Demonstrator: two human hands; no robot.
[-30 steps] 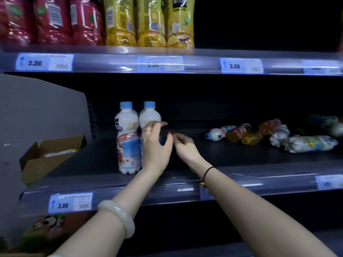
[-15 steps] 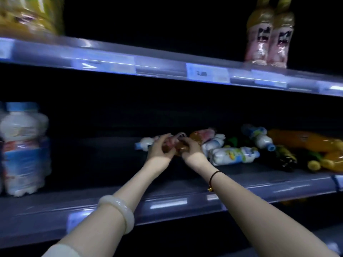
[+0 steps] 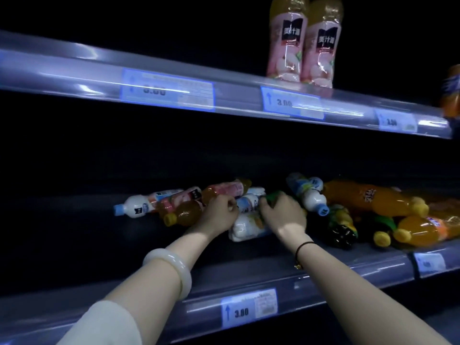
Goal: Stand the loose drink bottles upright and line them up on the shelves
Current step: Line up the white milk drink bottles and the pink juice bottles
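Head view: left hand [image 3: 219,216] and right hand [image 3: 283,215] apparently grip lying bottles [image 3: 246,229].

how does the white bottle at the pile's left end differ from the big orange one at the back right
The white bottle has a pale blue cap; the orange bottle a yellow one. The white bottle looks smaller than the orange bottle. The white bottle's cap points left, the orange bottle's right. Both lie on their sides on the lower shelf.
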